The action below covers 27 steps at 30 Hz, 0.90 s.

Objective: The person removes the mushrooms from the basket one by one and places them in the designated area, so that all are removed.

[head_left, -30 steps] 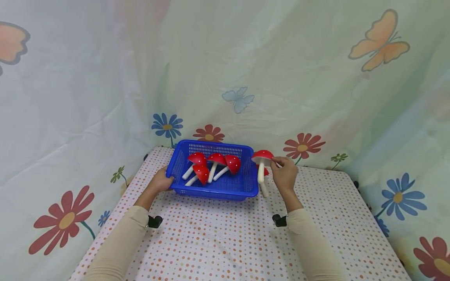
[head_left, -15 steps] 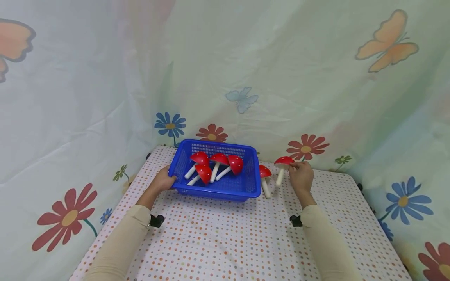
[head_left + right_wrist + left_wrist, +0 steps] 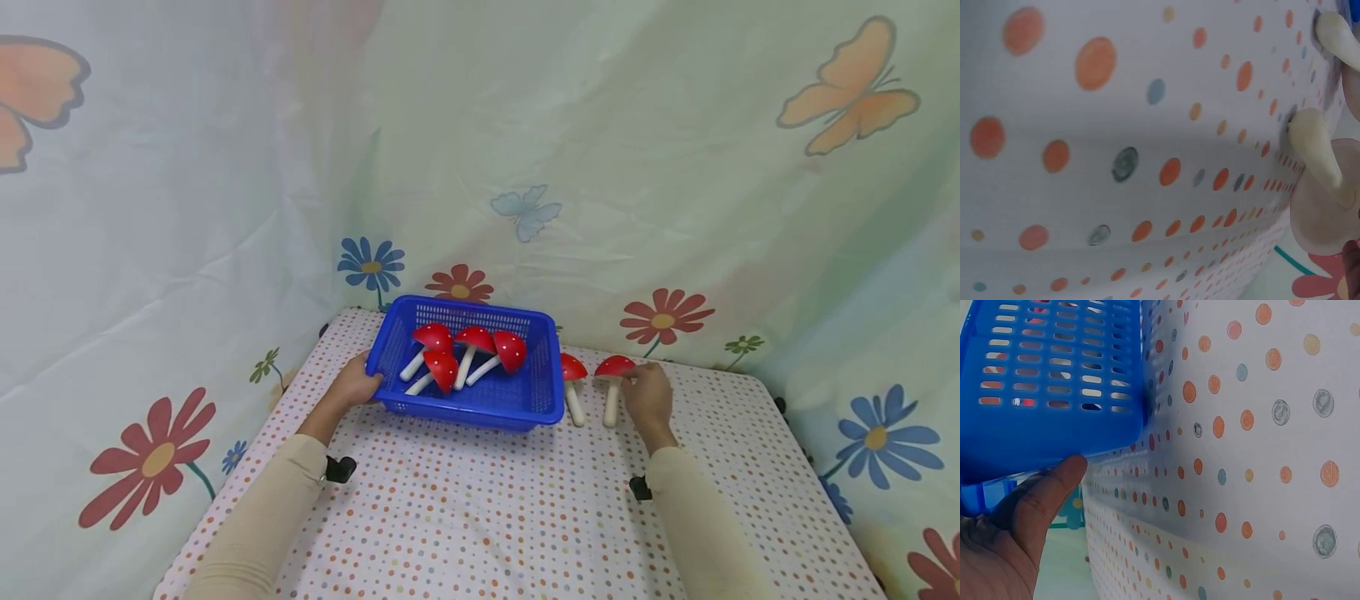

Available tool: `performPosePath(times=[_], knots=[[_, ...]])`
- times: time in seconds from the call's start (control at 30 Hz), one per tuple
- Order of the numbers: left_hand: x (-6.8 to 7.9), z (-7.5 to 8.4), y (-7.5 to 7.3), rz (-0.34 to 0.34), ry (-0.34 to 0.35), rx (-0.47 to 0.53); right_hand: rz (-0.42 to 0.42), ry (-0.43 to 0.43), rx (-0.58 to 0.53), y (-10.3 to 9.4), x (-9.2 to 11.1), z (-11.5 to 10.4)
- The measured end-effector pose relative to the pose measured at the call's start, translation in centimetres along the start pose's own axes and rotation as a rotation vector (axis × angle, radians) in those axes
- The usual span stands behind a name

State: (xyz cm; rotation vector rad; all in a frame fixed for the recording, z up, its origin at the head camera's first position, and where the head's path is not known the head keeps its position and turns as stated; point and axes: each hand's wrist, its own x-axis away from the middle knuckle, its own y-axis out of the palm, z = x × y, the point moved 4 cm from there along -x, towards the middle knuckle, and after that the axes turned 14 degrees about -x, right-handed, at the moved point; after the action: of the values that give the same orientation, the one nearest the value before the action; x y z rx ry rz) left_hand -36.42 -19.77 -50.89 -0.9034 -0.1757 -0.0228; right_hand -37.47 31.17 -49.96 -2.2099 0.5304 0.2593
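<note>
Red mushroom [image 3: 613,385] in right fingers [image 3: 637,376], left fingers [image 3: 366,384] holding blue basket [image 3: 467,410]

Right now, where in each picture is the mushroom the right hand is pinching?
Head: right of centre, the mushroom at the right hand, beyond the blue basket.
Left wrist: not in it.
Right wrist: at the right edge, its pale stem and cap underside showing.
Shared landmark: the dotted tablecloth, in all three.
</note>
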Motion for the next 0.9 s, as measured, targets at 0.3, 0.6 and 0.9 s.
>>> performPosePath(times=[0.3,0.6,0.9], knots=[[0.1,0.2,0.1,-0.011,-0.011,0.021,-0.04,-0.029,0.105,0.5,0.6,-0.1],[0.1,0.1,0.1,-0.014,-0.024,0.033,-0.066,-0.054,0.116,-0.1,1.0,-0.7],[0.2,0.1,0.2,-0.029,-0.028,0.055,-0.06,-0.111,0.085,-1.0,1.2,-2.3]])
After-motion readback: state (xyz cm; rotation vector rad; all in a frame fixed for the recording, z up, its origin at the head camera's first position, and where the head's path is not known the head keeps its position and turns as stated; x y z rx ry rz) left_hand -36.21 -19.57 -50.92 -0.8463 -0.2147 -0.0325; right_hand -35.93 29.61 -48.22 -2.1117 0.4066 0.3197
